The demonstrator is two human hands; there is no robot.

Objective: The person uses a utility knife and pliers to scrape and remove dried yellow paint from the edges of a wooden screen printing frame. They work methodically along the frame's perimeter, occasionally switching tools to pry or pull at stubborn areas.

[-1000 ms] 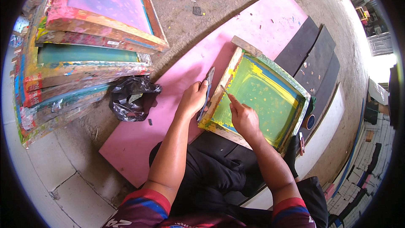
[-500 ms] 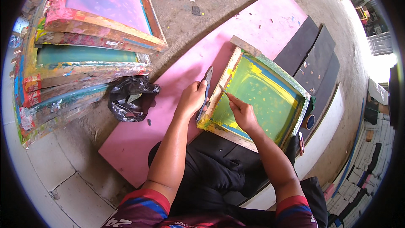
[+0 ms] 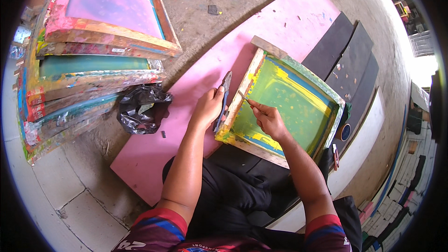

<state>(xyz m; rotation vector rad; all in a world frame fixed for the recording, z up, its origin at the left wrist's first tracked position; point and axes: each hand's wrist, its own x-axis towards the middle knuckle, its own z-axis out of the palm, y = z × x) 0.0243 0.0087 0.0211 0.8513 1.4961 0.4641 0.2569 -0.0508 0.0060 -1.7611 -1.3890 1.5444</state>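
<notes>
In front of me a wooden screen-printing frame (image 3: 275,161) lies tilted across my lap and the boards, its mesh (image 3: 284,102) green with yellow ink. My left hand (image 3: 208,107) is closed round a dark, pliers-like tool (image 3: 226,84) with a bluish handle, held upright just beside the frame's left bar. Over the mesh, my right hand (image 3: 270,120) pinches a slim pointed tool (image 3: 243,97), perhaps a screwdriver; its tip meets the inner side of that left bar. Fingers hide most of its handle.
A pink board (image 3: 196,77) lies under the work, with dark panels (image 3: 352,58) to the right. At left stands a stack of inky frames (image 3: 93,81) by a black plastic bag (image 3: 143,109). A tape roll (image 3: 344,132) and a red-handled tool (image 3: 335,156) lie at right.
My right hand and its slim tool have shifted slightly left and toward the frame's left bar. The left hand, its tool and the frame have moved a little left in view.
</notes>
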